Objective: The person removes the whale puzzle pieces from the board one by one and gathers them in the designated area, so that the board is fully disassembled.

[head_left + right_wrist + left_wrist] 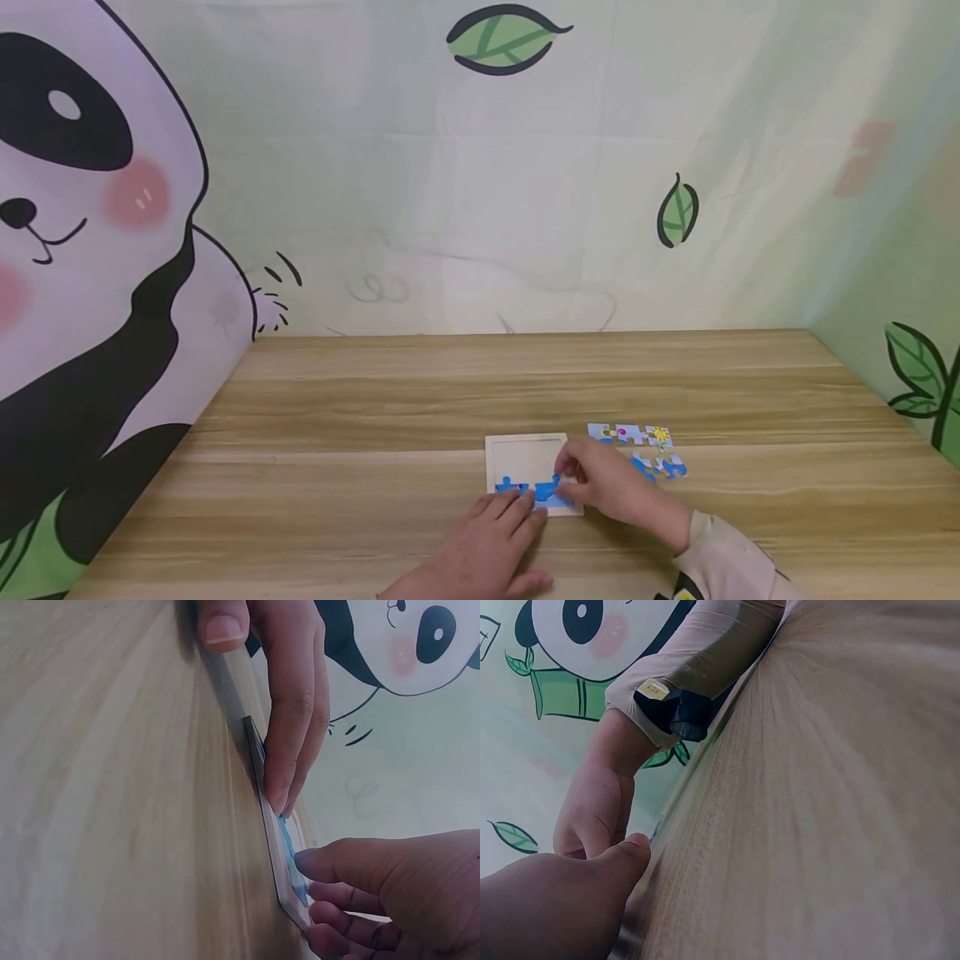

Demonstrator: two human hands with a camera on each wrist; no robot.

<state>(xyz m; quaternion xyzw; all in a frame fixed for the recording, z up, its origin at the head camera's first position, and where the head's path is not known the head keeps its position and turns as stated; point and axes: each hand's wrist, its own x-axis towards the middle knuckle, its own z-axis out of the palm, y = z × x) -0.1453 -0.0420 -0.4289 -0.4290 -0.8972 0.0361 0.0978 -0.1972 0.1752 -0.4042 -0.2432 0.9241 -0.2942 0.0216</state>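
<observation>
A pale wooden puzzle tray [490,458] lies on the table, with blue jigsaw pieces [545,492] along its near side. My left hand [491,542] rests its straight fingers over the tray's near edge and the pieces there. At the tray's right side my right hand [611,483] has its fingers bent, thumb and forefinger pinching a blue puzzle piece [556,480] at the end of that row. In the right wrist view the right thumb [330,862] sits on the blue piece, while the other fingers curl beside the tray rim [274,859].
Right of the tray lie several loose jigsaw pieces [630,434], one with a yellow sun [660,435]. More blue and white pieces [670,467] lie nearer, partly behind the right hand. The wood-grain table [337,467] meets a printed panda wall [375,167] at the back.
</observation>
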